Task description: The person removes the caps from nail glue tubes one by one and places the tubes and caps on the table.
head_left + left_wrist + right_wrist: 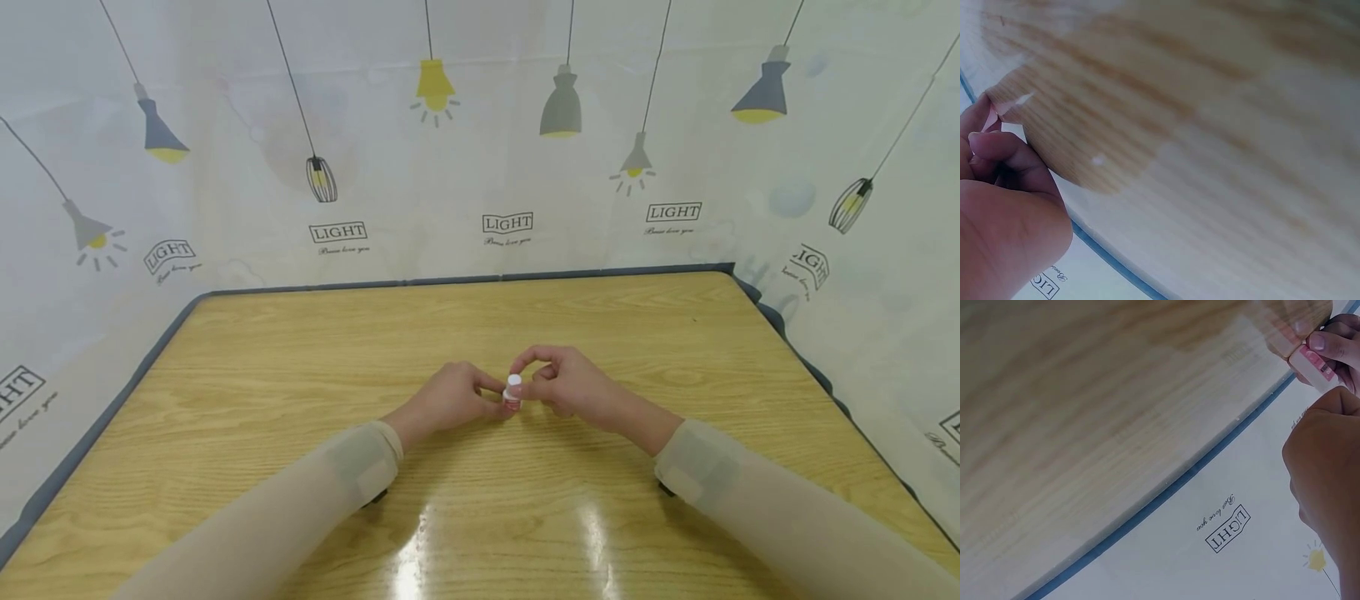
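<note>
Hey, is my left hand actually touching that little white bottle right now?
Touching. The right wrist view shows it: the left hand has its thumb against the bottle, at the edge of the pink label.

Perhaps screened-off booth: lamp-print sheeting [495, 167] around table [480, 321].

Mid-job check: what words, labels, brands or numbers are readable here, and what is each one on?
"LIGHT": in box frames, repeated across the wall covering; some copies are cut off.
"love you": script under "LIGHT" on the same covering; its first word is unclear.
Too small and blurred to read: the print on the pink label of the small bottle.
</note>
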Demonstrator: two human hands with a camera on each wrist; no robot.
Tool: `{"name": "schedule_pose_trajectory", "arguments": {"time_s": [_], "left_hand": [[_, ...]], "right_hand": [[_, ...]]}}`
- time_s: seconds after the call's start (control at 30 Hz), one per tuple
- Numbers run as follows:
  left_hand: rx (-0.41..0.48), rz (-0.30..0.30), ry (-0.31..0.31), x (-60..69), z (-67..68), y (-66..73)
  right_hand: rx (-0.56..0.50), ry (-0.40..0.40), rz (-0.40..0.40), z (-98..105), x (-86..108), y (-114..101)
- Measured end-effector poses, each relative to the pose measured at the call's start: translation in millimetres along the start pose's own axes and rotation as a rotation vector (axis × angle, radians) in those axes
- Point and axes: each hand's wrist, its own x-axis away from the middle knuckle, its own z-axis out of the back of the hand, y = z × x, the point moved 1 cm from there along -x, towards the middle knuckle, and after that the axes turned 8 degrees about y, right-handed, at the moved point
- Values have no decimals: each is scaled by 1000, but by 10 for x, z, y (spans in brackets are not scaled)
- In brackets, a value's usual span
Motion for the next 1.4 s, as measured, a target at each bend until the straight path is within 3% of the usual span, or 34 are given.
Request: {"name": "schedule_pose_trajectory", "arguments": {"time_s": [0.67,0.93,1.4], "left_hand": [[18,2,-1,-9,-2,-5],[13,-2,-4,-11,-2,-12],[10,-1,6,-5,-1,-8]], "right_hand": [[-53,-23,28,24,-2,9],[-58,-11,-13,13,-7,-10],[-13,-8,-2,1,-4,-10]]}}
